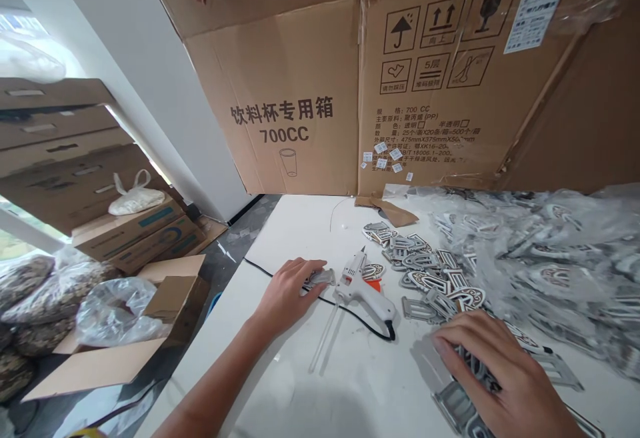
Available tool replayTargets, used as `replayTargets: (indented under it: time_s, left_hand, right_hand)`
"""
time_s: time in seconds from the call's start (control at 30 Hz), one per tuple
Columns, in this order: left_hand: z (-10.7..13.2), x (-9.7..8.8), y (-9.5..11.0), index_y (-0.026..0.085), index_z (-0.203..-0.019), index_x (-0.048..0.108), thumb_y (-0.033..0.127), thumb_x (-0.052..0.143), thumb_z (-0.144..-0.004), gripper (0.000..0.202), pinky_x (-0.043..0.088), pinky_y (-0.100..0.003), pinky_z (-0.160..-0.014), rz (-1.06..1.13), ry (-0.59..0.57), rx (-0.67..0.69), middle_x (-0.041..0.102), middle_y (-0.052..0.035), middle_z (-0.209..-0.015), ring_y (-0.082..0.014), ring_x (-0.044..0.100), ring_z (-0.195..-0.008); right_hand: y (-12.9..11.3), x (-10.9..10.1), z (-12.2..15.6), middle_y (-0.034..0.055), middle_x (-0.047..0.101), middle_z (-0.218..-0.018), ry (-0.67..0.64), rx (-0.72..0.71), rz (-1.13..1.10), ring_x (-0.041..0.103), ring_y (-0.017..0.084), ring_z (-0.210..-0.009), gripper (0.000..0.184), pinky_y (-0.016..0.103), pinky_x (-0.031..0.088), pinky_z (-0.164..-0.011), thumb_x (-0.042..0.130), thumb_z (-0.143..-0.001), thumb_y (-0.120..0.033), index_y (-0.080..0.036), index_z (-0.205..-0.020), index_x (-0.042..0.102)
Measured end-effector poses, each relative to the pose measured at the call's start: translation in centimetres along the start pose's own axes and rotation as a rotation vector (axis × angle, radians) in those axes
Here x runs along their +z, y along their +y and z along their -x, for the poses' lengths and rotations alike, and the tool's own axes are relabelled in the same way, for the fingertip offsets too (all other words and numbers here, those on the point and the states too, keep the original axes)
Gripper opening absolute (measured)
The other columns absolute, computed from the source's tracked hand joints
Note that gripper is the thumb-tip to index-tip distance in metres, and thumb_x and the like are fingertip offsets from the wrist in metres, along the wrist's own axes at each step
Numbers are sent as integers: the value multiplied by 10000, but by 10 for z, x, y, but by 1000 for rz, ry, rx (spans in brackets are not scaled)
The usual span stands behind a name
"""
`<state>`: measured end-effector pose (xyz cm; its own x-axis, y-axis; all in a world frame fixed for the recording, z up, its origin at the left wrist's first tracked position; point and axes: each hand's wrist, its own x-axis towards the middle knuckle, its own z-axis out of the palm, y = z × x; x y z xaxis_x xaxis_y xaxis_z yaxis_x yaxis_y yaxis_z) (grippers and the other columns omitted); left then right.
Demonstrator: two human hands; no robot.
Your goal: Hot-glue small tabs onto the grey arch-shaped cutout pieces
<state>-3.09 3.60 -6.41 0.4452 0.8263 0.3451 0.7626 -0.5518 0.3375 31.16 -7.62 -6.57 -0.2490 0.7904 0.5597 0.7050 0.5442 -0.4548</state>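
Observation:
My left hand (pixel 287 289) rests on the white table with its fingers curled over a grey metal buckle (pixel 325 278). Just right of it, a white hot glue gun (pixel 359 286) lies with its nozzle pointing away and a clear glue stick (pixel 324 341) sticking out of its back. My right hand (pixel 500 361) is at the lower right, thumb and fingers closed around several stacked metal buckles (pixel 455 405); the palm hides part of them. Beyond it spreads a loose pile of slotted, patterned buckles (pixel 420 261).
Clear plastic bags (pixel 565 258) of buckles cover the table's right side. A large cardboard box (pixel 300 58) stands along the back edge. The black cord (pixel 370 331) curves across the table (pixel 270 385). On the floor at left sits an open carton (pixel 175 305) with plastic inside.

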Motion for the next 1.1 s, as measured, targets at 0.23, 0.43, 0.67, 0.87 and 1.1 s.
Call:
replayTargets:
  time_s: [0.23, 0.43, 0.67, 0.87, 1.1]
  left_hand:
    - [1, -3, -6, 260, -1139, 703, 470, 722, -937, 292, 526, -449, -920, -42, 26, -74, 749, -57, -1063, -261, 669, -1000]
    - [1, 0, -21, 286, -1397, 599, 257, 484, -1060, 358, 495, -476, -1067, -37, 147, -113, 644, -84, -1403, -276, 591, -1297]
    - [-2, 0, -11, 247, -922, 661, 329, 628, -1007, 123, 498, -382, -830, -9, 221, -83, 705, -30, -928, -221, 647, -905]
    - [-4, 0, 4, 225, -853, 582, 320, 540, -1058, 229, 430, -378, -805, 8, 66, 30, 655, -16, -835, -202, 585, -816]
    - [2, -8, 7, 216, -756, 538, 323, 596, -1021, 292, 433, -351, -799, 55, -7, 108, 612, -6, -769, -193, 568, -791]
  right_hand:
    - [-1, 0, 0, 31, 656, -899, 12, -6, 6, 620, 210, -881, 146, 347, 492, -822, 583, -1052, -314, -255, -927, 629]
    - [-3, 1, -2, 29, 653, -884, 25, 22, -7, 627, 214, -881, 149, 351, 501, -823, 588, -1047, -296, -250, -913, 631]
    - [-8, 2, -4, 49, 669, -961, -10, 148, -29, 646, 227, -968, 176, 356, 535, -851, 533, -1076, -321, -255, -963, 650]
    - [-24, 26, -47, 90, 631, -1282, -225, 267, -12, 594, 266, -1238, 326, 405, 537, -1001, 556, -1048, -412, -274, -1344, 554]
    - [-32, 61, -87, 143, 628, -1238, -440, 311, 48, 626, 330, -1191, 220, 455, 516, -1005, 574, -1001, -260, -185, -1205, 609]
